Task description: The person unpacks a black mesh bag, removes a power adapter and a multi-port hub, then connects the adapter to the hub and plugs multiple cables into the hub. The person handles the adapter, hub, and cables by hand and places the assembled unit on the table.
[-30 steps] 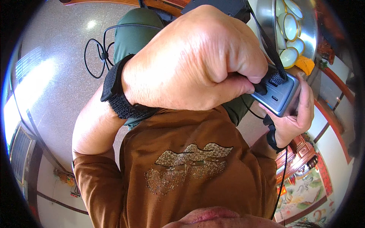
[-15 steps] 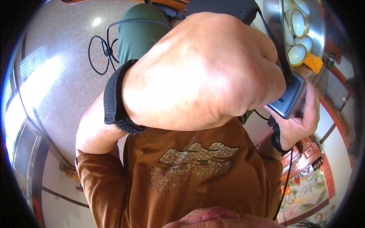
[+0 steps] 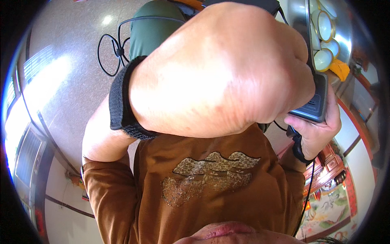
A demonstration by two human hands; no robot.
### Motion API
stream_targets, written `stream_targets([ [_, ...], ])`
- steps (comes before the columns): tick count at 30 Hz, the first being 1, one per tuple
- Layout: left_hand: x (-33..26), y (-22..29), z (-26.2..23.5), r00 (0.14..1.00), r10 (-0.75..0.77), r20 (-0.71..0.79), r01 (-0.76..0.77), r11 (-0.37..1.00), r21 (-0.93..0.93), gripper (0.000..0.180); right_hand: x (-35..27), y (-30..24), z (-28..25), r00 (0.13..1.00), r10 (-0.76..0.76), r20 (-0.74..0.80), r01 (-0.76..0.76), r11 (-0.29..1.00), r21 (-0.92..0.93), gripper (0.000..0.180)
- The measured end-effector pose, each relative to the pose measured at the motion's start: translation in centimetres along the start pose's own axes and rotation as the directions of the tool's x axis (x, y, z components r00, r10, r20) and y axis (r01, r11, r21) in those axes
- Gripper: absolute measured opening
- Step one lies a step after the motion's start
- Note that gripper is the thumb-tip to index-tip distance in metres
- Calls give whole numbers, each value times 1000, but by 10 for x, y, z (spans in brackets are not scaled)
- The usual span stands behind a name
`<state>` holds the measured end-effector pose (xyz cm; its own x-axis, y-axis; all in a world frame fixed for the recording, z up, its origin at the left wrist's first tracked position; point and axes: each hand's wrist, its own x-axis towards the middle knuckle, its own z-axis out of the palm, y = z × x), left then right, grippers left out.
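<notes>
My right hand (image 3: 315,138) holds a dark blue-grey rectangular device (image 3: 315,101) from below and along its right side. The device has rounded corners and a small slot in its face. Large in the middle, my left hand (image 3: 260,69) is curled with its back to the view, its knuckles over the device's left part. Its fingertips and anything in them are hidden. A black strap (image 3: 282,17) runs from a dark object (image 3: 272,5) at the top and passes behind the left hand. Both wrists wear black bands, the left one a wide knitted wristband (image 3: 121,99).
At the upper right, a shiny metal tray (image 3: 343,28) holds several white, gold-rimmed bowls (image 3: 324,25), with an orange cloth (image 3: 339,70) nearby. A looped black cable (image 3: 119,52) lies beside my green-trousered knee (image 3: 148,34). Carved reddish wooden furniture (image 3: 328,166) stands at the right.
My left hand has shifted slightly right and covers more of the device and strap. The device has tilted in my right hand, and its face shows at a different angle.
</notes>
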<state>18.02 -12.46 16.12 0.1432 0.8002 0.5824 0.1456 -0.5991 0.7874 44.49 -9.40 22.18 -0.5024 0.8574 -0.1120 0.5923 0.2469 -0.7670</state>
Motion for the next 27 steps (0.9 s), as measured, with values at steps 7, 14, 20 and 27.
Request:
stream_targets([
  [7,0,-4,0,1000,23,-16,-24,1000,-15,28,0,7,1,997,66,27,-69,989,132,95],
  [14,-1,-9,1,999,41,-29,-42,999,-28,28,1,3,3,999,14,-35,-18,993,-117,90],
  [20,-2,-10,0,998,47,-36,-48,998,-39,28,1,2,6,999,-11,-31,7,992,-128,89],
  [27,-1,-4,-1,999,20,-30,-20,1000,-17,28,-3,7,5,997,78,-11,-77,996,43,92],
])
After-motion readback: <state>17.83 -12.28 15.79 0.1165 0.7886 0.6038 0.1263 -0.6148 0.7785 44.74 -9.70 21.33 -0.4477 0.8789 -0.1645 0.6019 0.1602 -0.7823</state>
